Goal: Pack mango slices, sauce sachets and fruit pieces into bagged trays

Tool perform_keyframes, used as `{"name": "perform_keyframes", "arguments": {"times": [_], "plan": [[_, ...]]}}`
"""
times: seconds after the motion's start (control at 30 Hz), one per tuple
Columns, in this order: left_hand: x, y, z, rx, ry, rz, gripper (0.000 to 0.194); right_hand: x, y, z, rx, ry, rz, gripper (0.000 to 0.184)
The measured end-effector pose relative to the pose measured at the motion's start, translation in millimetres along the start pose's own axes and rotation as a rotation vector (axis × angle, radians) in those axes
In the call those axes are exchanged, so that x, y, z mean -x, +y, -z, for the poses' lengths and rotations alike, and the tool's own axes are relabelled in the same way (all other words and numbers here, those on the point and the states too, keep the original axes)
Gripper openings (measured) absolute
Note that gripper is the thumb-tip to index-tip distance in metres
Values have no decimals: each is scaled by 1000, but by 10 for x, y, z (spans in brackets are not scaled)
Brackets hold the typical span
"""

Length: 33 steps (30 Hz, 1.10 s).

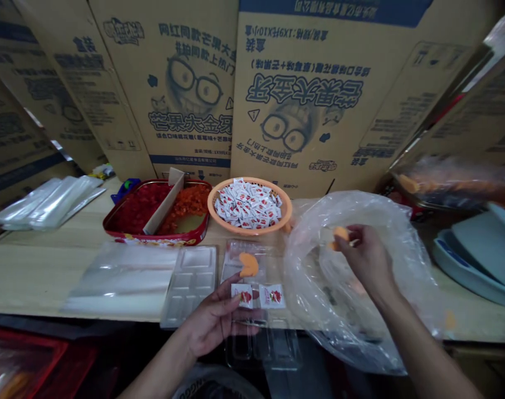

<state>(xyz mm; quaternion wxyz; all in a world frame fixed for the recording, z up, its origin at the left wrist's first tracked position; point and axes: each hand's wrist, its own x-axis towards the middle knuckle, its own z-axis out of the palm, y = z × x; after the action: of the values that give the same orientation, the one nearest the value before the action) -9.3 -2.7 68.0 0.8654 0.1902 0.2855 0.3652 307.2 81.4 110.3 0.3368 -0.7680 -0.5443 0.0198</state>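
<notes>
My left hand (215,317) grips a clear plastic compartment tray (273,346) at its left side. Two white sachets with red prints, a left sachet (243,295) and a right sachet (272,297), sit in the tray's compartments. An orange curved piece (248,265) shows at the tray's far end, just beyond my fingertips. Over a large clear plastic bag (308,277), my right hand (366,252) pinches another small orange piece (340,237). The inside of the bag is blurred by its film.
Behind the tray stands an orange basket (212,213) full of sachets. A red divided tin (198,235) holds red and orange bits. Left of my work lie a stack of compartment trays (190,280) and clear film sheets (115,282). Cartons (302,166) wall the back; pale blue basins (477,266) stand right.
</notes>
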Motion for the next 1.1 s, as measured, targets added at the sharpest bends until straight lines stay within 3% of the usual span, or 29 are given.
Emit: {"name": "perform_keyframes", "arguments": {"times": [0.1,0.17,0.27,0.43,0.6,0.7,0.8,0.93,1.1], "plan": [[62,42,44,8,27,-27,58,344,-693,-58,-401,-228,134,29],[118,77,90,21,41,-54,56,540,-1083,-184,-382,-350,246,18],[227,145,193,45,50,-101,54,735,-1503,-403,-167,-435,419,6],[467,273,424,84,76,-190,57,933,-1970,-704,15,-561,593,8],[729,385,710,114,156,-262,53,1142,-2322,-995,-38,-693,716,18],[909,481,903,110,201,-307,52,1110,-2539,-1210,-180,-633,753,22],[1104,597,1102,131,266,-343,56,897,-2818,-1563,-179,-599,716,21],[1324,742,1371,189,334,-408,60,588,-3181,-2261,6,-748,623,19],[1474,873,1667,239,426,-497,65,501,-3362,-2979,52,-827,570,24]]}}
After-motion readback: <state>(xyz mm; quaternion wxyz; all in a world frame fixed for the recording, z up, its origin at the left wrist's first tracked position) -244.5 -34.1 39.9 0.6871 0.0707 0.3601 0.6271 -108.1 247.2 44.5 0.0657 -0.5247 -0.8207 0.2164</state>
